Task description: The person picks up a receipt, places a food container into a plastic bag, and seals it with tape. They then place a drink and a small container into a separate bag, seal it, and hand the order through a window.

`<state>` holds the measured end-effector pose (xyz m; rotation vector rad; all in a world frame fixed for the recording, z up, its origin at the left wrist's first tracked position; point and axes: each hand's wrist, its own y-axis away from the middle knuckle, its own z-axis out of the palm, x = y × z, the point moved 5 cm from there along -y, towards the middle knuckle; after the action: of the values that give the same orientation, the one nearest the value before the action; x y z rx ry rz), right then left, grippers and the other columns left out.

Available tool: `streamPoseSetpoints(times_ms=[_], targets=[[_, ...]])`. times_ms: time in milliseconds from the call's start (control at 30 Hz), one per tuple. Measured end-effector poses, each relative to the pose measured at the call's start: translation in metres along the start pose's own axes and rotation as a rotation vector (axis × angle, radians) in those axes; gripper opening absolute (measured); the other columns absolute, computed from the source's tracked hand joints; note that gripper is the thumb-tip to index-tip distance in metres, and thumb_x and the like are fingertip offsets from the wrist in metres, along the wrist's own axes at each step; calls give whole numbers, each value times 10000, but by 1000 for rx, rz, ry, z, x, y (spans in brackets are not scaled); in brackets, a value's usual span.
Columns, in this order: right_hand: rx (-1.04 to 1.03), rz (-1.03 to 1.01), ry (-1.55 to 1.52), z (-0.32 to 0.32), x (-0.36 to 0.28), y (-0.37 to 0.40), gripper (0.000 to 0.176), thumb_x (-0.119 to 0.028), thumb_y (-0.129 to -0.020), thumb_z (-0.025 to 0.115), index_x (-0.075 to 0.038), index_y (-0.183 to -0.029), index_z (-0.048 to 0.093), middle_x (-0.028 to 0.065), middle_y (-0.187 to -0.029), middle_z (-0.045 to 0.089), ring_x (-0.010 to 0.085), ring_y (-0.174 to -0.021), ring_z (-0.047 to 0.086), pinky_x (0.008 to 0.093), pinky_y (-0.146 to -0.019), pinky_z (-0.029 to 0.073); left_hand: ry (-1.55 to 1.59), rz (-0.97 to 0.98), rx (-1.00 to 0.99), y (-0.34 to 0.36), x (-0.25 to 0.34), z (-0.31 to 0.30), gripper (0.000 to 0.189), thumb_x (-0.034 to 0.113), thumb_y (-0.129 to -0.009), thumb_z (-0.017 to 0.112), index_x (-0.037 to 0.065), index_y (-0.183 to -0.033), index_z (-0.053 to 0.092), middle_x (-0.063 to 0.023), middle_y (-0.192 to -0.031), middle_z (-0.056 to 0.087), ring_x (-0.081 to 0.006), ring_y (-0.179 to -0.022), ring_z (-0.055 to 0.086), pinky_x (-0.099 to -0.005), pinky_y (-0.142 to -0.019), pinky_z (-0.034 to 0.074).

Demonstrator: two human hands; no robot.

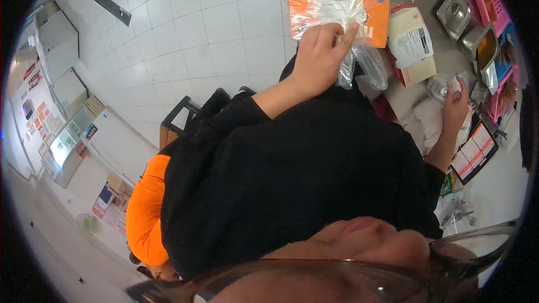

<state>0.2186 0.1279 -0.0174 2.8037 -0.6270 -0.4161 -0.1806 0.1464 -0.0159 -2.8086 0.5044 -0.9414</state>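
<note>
An orange box [377,17] lies inside a clear plastic bag [337,3] at the upper middle. My left hand [321,59] is closed on the gathered plastic over the box's front edge, with the index finger reaching further forward. Loose ends of the bag hang below that hand. To the right, my right hand [456,104] has its fingers closed around something small and pale beside crumpled clear plastic [438,85]; what it is I cannot make out. A white and red carton [418,73] with a printed paper on it stands between the two hands.
Metal trays [453,11] and pink baskets [487,3] line the far right. A tablet-like screen [474,152] sits below my right hand. Behind me on the left are a person in an orange sleeve [147,207] and a chair [182,115].
</note>
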Motion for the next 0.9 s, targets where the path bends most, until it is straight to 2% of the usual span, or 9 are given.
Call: streamPoseSetpoints(times_ms=[67, 167, 267, 300, 367, 433, 667, 767, 900], targets=[[-78, -16, 149, -1, -17, -2, 320, -183, -896, 661, -51, -1186, 629, 101, -713, 618, 212, -703, 613, 317, -732, 476, 10, 14, 34, -1, -2, 1, 583, 7, -738, 586, 116, -1311, 561, -103, -1074, 527, -287, -934, 530, -408, -827, 424], [-25, -306, -98, 20, 32, -13, 303, -219, -900, 661, -43, -1146, 646, 109, -706, 569, 242, -685, 582, 348, -697, 454, -4, 49, 90, -8, -4, -5, 548, -5, -711, 602, 108, -1248, 608, -102, -1201, 550, -312, -1005, 537, -409, -887, 432], [105, -397, -42, 0, 26, -5, 259, -193, -896, 651, -39, -1105, 659, 121, -802, 586, 268, -764, 594, 353, -726, 456, 71, 61, -8, -19, -3, -10, 526, -5, -710, 606, 98, -1226, 614, -93, -1314, 535, -311, -1067, 537, -416, -928, 428], [10, -341, -84, -2, 32, -5, 269, -166, -859, 677, -47, -1100, 660, 130, -903, 595, 278, -823, 584, 347, -753, 455, 77, 53, -16, -24, -4, -13, 454, 20, -752, 609, 124, -1192, 646, -102, -1314, 567, -323, -1108, 558, -421, -950, 443], [16, -384, -131, -13, 4, 8, 301, -159, -818, 716, -59, -1097, 662, 117, -893, 585, 272, -815, 565, 347, -748, 450, 143, 83, -103, -33, -14, -12, 455, 42, -754, 618, 88, -1207, 613, -142, -1293, 570, -342, -1120, 557, -426, -959, 438], [54, -428, -79, -10, 10, 13, 386, -128, -773, 773, -78, -1141, 667, 44, -785, 517, 166, -678, 435, 297, -650, 401, 178, 113, -148, -43, -14, -16, 473, 67, -759, 634, 42, -1226, 565, -191, -1270, 568, -372, -1132, 548, -431, -974, 430], [146, -434, -327, -12, 36, 22, 350, -160, -750, 791, -112, -1083, 696, 53, -911, 505, 196, -868, 503, 292, -782, 412, 165, 222, -303, -73, 0, -21, 419, 80, -786, 667, -52, -1156, 520, -248, -1182, 556, -444, -1092, 530, -445, -956, 441], [246, -572, -12, -30, -3, 41, 296, -260, -757, 771, -159, -1032, 725, 76, -958, 546, 254, -980, 537, 391, -887, 425, 151, 242, -302, -72, 5, -23, 402, 47, -772, 661, -56, -1132, 515, -248, -1180, 547, -446, -1082, 532, -443, -946, 445], [197, -497, 50, -5, 7, 33, 248, -268, -765, 752, -158, -984, 717, 58, -996, 576, 261, -1009, 536, 408, -908, 408, 163, 275, -302, -70, 1, -18, 408, 31, -754, 666, -48, -1126, 519, -238, -1168, 554, -435, -1082, 538, -439, -935, 451]])
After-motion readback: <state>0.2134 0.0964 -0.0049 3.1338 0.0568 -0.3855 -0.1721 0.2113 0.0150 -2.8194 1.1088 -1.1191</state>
